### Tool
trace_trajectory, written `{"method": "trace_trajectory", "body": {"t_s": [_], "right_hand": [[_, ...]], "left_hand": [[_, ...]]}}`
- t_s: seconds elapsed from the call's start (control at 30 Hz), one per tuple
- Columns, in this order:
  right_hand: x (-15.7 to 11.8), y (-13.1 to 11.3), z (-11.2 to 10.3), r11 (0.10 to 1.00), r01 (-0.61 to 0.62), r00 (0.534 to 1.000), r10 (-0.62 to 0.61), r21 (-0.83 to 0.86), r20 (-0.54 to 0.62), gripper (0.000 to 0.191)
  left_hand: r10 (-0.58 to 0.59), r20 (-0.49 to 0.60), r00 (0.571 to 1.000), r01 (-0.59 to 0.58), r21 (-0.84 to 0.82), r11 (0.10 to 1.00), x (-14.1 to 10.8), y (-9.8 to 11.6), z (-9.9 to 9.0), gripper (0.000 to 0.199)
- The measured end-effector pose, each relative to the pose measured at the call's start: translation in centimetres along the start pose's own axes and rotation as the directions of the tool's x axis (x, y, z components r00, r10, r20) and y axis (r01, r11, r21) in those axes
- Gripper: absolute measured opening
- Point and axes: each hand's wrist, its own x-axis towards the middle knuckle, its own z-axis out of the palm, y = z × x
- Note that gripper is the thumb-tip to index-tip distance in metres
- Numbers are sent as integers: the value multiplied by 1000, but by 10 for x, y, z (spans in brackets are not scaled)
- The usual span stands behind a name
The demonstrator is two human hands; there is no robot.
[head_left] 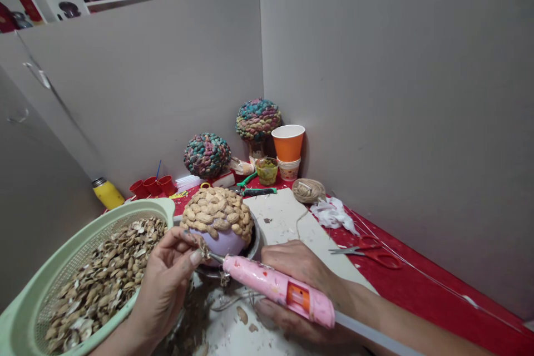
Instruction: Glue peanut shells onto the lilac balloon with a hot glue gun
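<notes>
My left hand (169,275) pinches a small peanut shell piece (203,248) at the metal tip of a pink glue gun (271,283). Wrapped round the gun's body is my right hand (306,272), and a translucent glue stick (371,334) sticks out of its rear end. Just beyond the tip, a purple ball (221,242) sits in a round metal bowl (255,233). Peanut shells (217,208) cover its upper part, while the lower front is bare purple.
A green basket (31,283) of shells stands at the left. Behind are two colourful shell-covered balls (207,156), an orange cup (288,144), pliers (259,192) and red cups (152,185). Twine (307,191), white plastic (332,213) and red scissors (381,256) lie to the right.
</notes>
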Motion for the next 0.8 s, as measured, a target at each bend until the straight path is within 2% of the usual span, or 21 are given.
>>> {"method": "trace_trajectory", "body": {"t_s": [0.27, 0.57, 0.8], "right_hand": [[2, -1, -2, 998, 47, 999, -47, -33, 7, 41], [-2, 1, 1, 1000, 8, 999, -8, -1, 44, 36], [1, -2, -1, 1000, 14, 1000, -13, 21, -9, 42]], "left_hand": [[11, -9, 1000, -11, 1, 1000, 1, 0, -1, 24], [3, -17, 1000, -3, 8, 1000, 0, 0, 0, 24], [-2, 7, 1000, 1, 48, 999, -2, -2, -2, 25]]}}
